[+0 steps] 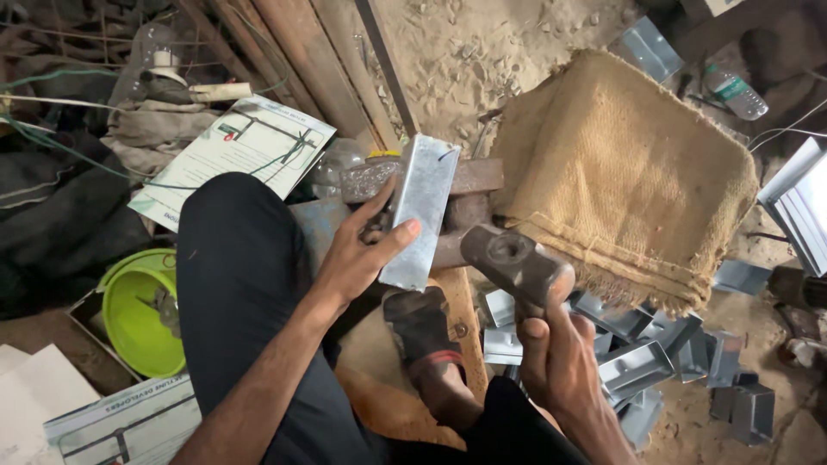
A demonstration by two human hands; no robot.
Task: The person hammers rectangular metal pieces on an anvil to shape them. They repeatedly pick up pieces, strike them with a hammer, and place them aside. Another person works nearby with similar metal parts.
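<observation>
Ground: sandy dirt floor (pixel 469 52), littered with small stones, long wooden planks (pixel 301 60) running away at the upper middle.
Work block: rusty iron anvil block (pixel 469 176) set on the floor ahead of the knees, partly hidden behind the held piece.
Left hand (pixel 362 250): closed around a bright folded sheet-metal channel piece (pixel 422 207), thumb across its near face, fingers behind; piece held upright and slightly tilted, lower end just above the block's near edge.
Right hand (pixel 560 353): fist wrapped tight on the handle just below a heavy dark steel sledge hammer head (pixel 517 263); head raised, just right of the channel piece, not touching it.
Foot: dark sandal (pixel 422 327) on a foot resting on a wooden board between the two hands.
Leg: black trouser leg (pixel 241 284) bent up at the left, under the left forearm.
Right side: coarse tan burlap sack (pixel 620 172) folded over a bulky shape, touching the block's right end.
Lower right: heap of similar bent sheet-metal pieces (pixel 646 353) on the floor beneath the sack's edge.
Left side: lime-green plastic bowl (pixel 138 310) in a cardboard box; printed white paper sheet (pixel 241 151) lying beyond the knee.
Far corner: clear plastic bottle (pixel 734 93) lying on its side at the upper right.
</observation>
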